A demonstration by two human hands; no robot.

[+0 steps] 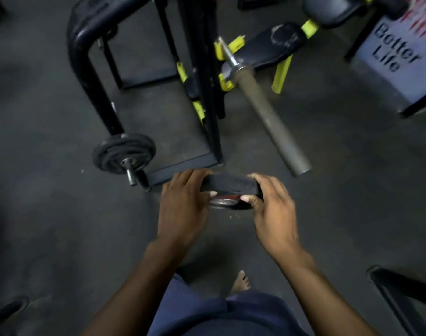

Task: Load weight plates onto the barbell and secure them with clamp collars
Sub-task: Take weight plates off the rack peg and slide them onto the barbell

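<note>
below the barbell sleeve (271,117), left hand (183,209) and right hand (272,214) fingers curled around weight plate (229,184)

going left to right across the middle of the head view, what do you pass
stack of weight plates on a storage peg → left hand → weight plate held in both hands → right hand → open end of the barbell sleeve

- Black weight plate (227,185), seen edge-on, metal centre ring facing down, held off the floor just short of the sleeve's end.
- Barbell sleeve (271,122), bare dull grey, points toward the plate.
</note>
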